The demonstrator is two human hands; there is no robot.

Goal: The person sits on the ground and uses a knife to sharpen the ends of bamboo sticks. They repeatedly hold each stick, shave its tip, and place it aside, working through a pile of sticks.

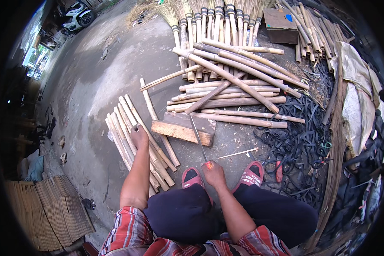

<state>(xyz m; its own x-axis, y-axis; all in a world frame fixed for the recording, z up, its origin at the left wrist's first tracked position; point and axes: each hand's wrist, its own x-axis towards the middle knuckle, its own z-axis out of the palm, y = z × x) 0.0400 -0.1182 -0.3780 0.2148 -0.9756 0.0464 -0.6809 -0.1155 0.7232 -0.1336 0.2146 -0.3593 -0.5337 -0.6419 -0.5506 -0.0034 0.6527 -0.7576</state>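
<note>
My left hand [139,135] is at the left, over a row of cut bamboo poles [124,137] lying on the floor. Its fingers curl down onto one bamboo pole [126,111], partly hidden by the hand. In my right hand [213,174], between my knees, is the red handle of a long narrow knife [198,136]. The knife's blade points away from me, its tip across a wooden block [181,130]. A loose bamboo pole [154,109] passes just left of the block.
Beyond the block lies a crossed pile of bamboo poles [234,102]. Several brooms [219,21] lie behind it, beside a cardboard box [280,26]. Black rubber strips [290,145] tangle on the right. Corrugated sheets [51,212] lie lower left; a motorbike [78,16] stands far left.
</note>
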